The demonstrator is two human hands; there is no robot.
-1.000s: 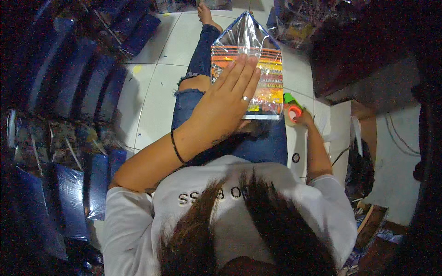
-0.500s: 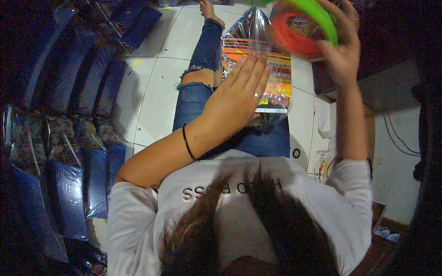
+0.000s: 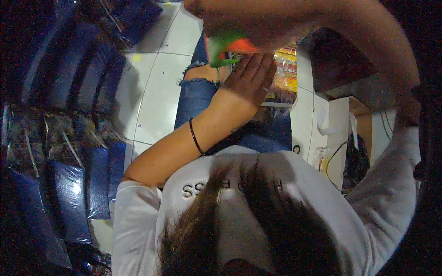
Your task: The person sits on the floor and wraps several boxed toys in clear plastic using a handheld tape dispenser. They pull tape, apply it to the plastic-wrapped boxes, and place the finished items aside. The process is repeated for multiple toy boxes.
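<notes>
"While the right arm (image 3: 368,32) lies bent across the top, where is the pack (image 3: 286,69)?"

"Over the jeans (image 3: 195,99), partly hidden by both hands. Its yellow and orange face and some shiny film (image 3: 283,109) show at the right."

"And the fingers?"

"The left hand (image 3: 251,80) lies flat on the pack, fingers stretched out and close together. The right hand (image 3: 244,19) is dark and blurred, with the dispenser (image 3: 222,48) right under it; I cannot tell how those fingers close."

"What could go wrong?"

"I'd say the dispenser could knock the left fingertips, being so near them. The film might pucker if the left hand pressed unevenly, or the pack might skid if it let up, since legs make a soft, uneven base. The right arm also shades the spot, so a crooked placement would be easy to miss."

"Count things for me."

"Two hands, one pack between them, one dispenser. One ring (image 3: 265,88) and one band (image 3: 195,135), both on the left. One disc (image 3: 296,149) and one black bag (image 3: 357,152) at the right. Blue packs (image 3: 71,202) at the left: at least four in the lower row; the rest are too dark to count."
</notes>
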